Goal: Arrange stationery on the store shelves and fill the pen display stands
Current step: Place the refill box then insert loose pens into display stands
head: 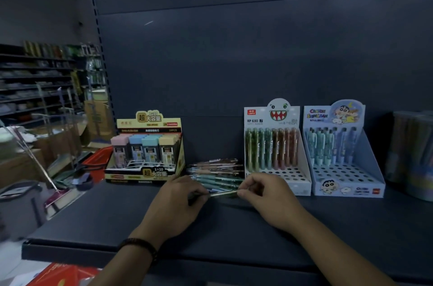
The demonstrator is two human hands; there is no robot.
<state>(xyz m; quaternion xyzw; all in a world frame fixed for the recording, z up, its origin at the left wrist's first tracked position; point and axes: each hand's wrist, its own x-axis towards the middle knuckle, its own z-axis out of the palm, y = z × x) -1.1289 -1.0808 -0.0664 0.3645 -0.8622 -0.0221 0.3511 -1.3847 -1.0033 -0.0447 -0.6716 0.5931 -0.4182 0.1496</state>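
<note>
Red glossy packaging (61, 274) pokes in at the lower left corner, below the front lip of the dark blue-grey metal shelf (234, 239). Two bare forearms reach over that lip, and the left wrist wears a dark beaded bracelet (138, 247). Above the shelf board the left hand (178, 201) and right hand (267, 196) share one slim greenish clear-barrelled pen (223, 193), held roughly level between them. Each grip is pinching one end of it, thumb and fingertips curled on the barrel.

Just behind the hands a loose pile of brown and teal pens (218, 171) lies flat on the shelf. Right of the pile stands a white cardboard display stand with a toothy monster face (255, 121); its back rows are filled and its front holes are vacant. Close beside it is a pale blue cartoon-printed pen stand (351, 189), also only partly filled. Left of the pile sits a yellow and black carton of pastel lead cases (140, 174).

The step in hand looks like stocking the white stand one pen at a time from the pile. The next move probably needs the left grip to let go. The right would then turn the pen upright and seat its tip in a free hole without nudging the pens already standing.
</note>
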